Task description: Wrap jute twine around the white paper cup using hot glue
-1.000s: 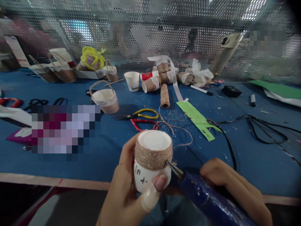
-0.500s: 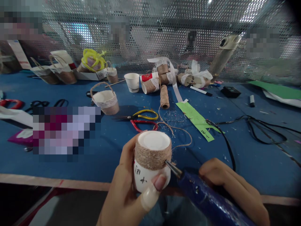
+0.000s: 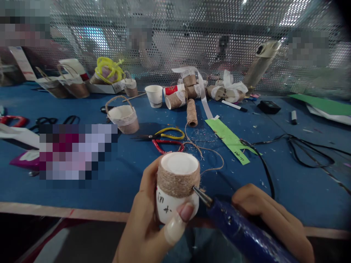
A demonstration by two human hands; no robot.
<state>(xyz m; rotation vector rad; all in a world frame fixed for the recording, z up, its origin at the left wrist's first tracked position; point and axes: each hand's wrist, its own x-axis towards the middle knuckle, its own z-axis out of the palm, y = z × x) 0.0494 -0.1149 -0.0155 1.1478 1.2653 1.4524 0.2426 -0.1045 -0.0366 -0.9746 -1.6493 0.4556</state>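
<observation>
My left hand [image 3: 153, 215] is closed around a white paper cup [image 3: 175, 210] held bottom up, with its thumb on the printed side. Brown twine [image 3: 174, 182] is wound in tight rows around the cup's upper part. In my right hand [image 3: 271, 212] is a blue glue gun [image 3: 241, 226], its metal nozzle touching the lower edge of the twine at the right side. From the cup a loose strand [image 3: 219, 155] runs back to a twine spool [image 3: 192, 113]. Just behind the cup lie scissors [image 3: 167, 140] with one yellow and one red handle.
A twine-covered basket [image 3: 126, 118] stands left of the scissors. Wrapped cups and a plain paper cup [image 3: 154, 96] are at the back. A green strip [image 3: 229, 140] and a black cable [image 3: 309, 153] lie right, before a perforated metal screen [image 3: 175, 47].
</observation>
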